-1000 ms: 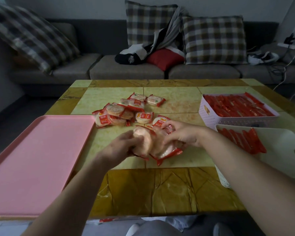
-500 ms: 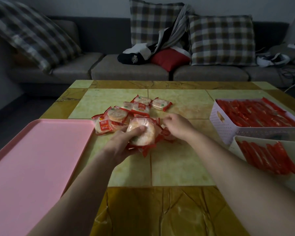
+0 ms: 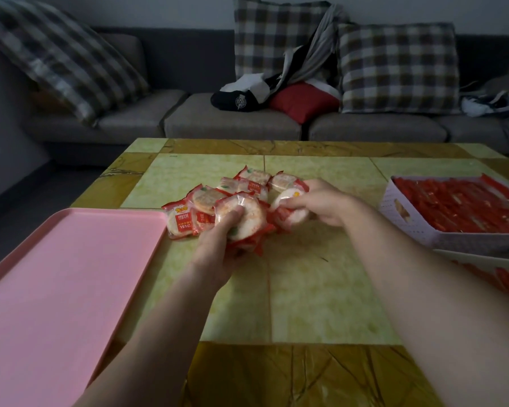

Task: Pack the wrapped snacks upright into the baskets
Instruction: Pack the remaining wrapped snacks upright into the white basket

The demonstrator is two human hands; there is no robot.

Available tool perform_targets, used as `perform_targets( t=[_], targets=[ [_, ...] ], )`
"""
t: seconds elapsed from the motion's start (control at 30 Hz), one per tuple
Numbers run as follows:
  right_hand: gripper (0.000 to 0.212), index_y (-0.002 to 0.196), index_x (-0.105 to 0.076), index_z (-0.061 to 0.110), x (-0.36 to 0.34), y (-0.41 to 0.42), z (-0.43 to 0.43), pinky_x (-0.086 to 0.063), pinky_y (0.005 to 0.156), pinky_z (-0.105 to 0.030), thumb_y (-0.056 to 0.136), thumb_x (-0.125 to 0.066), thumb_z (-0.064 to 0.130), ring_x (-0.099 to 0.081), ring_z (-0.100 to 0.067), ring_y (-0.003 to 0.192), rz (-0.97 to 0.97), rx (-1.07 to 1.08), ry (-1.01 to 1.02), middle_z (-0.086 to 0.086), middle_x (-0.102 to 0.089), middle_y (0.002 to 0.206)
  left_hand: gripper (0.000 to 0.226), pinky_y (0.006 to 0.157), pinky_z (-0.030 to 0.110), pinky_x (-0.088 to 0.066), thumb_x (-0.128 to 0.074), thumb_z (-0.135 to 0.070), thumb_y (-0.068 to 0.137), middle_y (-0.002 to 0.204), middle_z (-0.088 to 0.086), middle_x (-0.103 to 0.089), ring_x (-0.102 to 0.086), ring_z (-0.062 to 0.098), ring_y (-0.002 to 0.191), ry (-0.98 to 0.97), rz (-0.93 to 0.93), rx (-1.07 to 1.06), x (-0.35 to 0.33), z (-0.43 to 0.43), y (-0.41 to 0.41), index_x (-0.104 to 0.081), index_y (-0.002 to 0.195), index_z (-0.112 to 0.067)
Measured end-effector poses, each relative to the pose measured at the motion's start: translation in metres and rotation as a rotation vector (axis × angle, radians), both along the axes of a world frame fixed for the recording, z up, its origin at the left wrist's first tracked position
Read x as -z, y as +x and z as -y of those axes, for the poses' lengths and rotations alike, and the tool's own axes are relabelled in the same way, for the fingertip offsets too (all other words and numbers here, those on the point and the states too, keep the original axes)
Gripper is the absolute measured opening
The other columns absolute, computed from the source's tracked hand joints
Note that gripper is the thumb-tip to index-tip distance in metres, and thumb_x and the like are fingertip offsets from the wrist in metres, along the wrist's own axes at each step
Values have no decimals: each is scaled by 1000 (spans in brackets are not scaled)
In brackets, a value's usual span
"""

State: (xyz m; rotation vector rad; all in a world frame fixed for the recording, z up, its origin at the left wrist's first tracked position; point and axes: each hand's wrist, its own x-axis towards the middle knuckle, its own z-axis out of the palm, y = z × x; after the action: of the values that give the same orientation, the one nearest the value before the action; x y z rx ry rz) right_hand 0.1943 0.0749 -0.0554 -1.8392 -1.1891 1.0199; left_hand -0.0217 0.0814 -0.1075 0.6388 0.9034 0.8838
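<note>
A loose pile of wrapped round rice-cracker snacks point(image 3: 206, 198) in red-and-clear wrappers lies at the table's middle. My left hand point(image 3: 218, 248) grips a small upright stack of these snacks point(image 3: 244, 218) just in front of the pile. My right hand point(image 3: 321, 204) pinches another wrapped snack point(image 3: 288, 201) at the pile's right edge. A white perforated basket point(image 3: 406, 227) at the right is packed with upright red-wrapped snacks. A second white basket point(image 3: 465, 255) with several snacks shows below it at the right edge.
A pink tray point(image 3: 59, 289) fills the left of the yellow-green tiled table point(image 3: 321, 289). Beyond the table stands a grey sofa point(image 3: 232, 121) with plaid cushions, a red cushion and clothes.
The view has tilted up and the near basket has slid mostly out of frame. My left hand carried its stack toward the pile; my right hand moved onto a snack there and gripped it.
</note>
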Motion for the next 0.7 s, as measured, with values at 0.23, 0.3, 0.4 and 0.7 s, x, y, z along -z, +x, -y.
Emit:
perform_targets(
  t=[0.23, 0.3, 0.4, 0.7],
  targets=[
    [31, 118, -70, 25, 43, -31, -35, -59, 89, -34, 92, -60, 37, -73, -18, 94, 110, -40, -18, 1, -77, 107, 60, 77, 44, -59, -83, -30, 76, 113, 18, -74, -73, 34, 102, 25, 82, -123, 1, -1, 14, -61, 126, -5],
    [52, 129, -64, 24, 60, -18, -45, -55, 99, -41, 89, -54, 54, -69, -21, 106, 87, -31, -47, -2, -72, 123, 51, 72, 41, -59, -80, -28, 81, 112, 18, -74, -74, 34, 100, 16, 52, -157, -1, 3, 18, -63, 123, -4],
    [34, 116, -65, 15, 22, -35, -4, -55, 96, -40, 99, -53, 42, -70, -25, 99, -45, 46, -71, -7, -74, 108, 56, 82, 42, -60, -76, -36, 84, 121, 17, -71, -70, 34, 111, 54, 67, -54, -3, 17, 17, -62, 129, -6],
    [41, 86, -72, 20, -74, -21, 151, -57, 83, -37, 93, -54, 56, -72, -22, 87, -257, 293, 219, 1, -78, 86, 42, 92, 45, -55, -69, -32, 91, 118, 17, -73, -70, 31, 109, 299, 93, 152, -78, 118, 49, -66, 123, -5]
  ],
)
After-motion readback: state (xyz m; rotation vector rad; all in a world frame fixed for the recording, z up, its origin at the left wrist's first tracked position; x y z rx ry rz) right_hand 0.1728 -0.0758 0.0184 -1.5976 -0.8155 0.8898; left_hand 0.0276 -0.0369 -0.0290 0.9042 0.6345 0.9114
